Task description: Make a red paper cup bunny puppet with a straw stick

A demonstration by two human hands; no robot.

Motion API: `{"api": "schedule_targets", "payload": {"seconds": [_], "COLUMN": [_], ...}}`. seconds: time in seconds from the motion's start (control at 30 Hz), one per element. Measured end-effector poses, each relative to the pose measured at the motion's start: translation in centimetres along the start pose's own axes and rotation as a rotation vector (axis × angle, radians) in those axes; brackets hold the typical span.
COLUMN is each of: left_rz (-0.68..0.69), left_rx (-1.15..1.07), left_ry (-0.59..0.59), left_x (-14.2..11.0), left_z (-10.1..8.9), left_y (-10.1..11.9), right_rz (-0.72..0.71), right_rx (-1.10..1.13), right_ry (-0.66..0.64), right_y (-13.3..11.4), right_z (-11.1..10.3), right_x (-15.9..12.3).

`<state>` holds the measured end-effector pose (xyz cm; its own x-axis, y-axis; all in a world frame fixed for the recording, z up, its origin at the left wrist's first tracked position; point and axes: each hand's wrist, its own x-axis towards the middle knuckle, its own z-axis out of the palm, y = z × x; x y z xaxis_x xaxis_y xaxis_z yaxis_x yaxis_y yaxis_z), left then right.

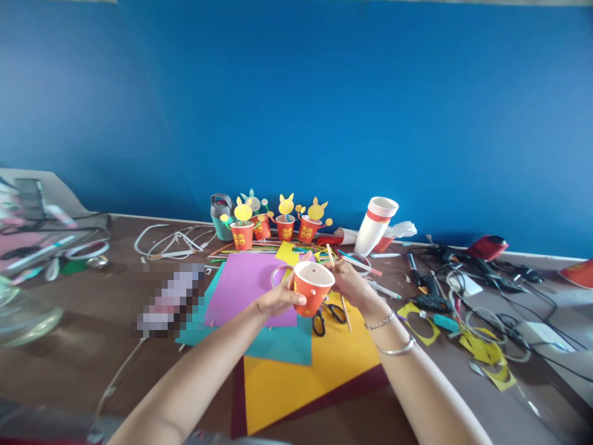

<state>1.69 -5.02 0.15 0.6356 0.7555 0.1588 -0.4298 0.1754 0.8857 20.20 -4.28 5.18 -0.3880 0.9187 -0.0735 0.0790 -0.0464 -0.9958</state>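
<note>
My left hand point(280, 298) is wrapped round the side of a red paper cup point(307, 304), its thumb on the outer wall. The cup's white inside faces me, and a small dark spot shows on the inner wall. A small pale mark is on its outer wall. Just right of the rim, my right hand point(346, 279) is closed on a thin pale stick point(330, 256), which stands out above and below the fingers. Black-handled scissors point(319, 324) lie beneath the cup on coloured sheets, including a purple sheet point(245, 287) and a yellow-orange sheet point(287, 389).
Behind stand several decorated cups point(242, 236) with yellow paper heads, a flask point(222, 216) and a tilted stack of white cups point(374, 225). At right lie a glue gun point(432, 296), tangled cables and yellow paper scraps point(421, 322). A glass bowl point(28, 321) is at left.
</note>
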Motion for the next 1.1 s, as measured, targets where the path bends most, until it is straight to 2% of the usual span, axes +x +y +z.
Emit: {"api": "schedule_targets", "payload": {"seconds": [0.33,0.53,0.67,0.8,1.1], "left_rz": [-0.063,-0.115,-0.106,-0.078,-0.073], "left_rx": [-0.052,-0.049,-0.013,0.070,0.201], "left_ry": [-0.079,-0.125,-0.151,-0.148,-0.199], "left_x": [0.0,-0.1,-0.1,-0.1,0.0], "left_z": [0.1,-0.2,-0.2,-0.3,-1.2], "left_y": [0.5,0.7,1.0,1.4,1.0], "right_rz": [-0.188,-0.306,-0.306,-0.286,-0.060], "right_rx": [-0.176,-0.259,-0.273,-0.138,-0.004], "right_ry": [-0.043,-0.134,-0.133,-0.128,-0.151], "right_y": [-0.2,-1.1,-1.2,-1.0,0.2], "right_z": [-1.1,-0.8,-0.6,-0.4,-1.3], "right_x": [-0.2,-0.9,-1.1,-0.8,-0.4]}}
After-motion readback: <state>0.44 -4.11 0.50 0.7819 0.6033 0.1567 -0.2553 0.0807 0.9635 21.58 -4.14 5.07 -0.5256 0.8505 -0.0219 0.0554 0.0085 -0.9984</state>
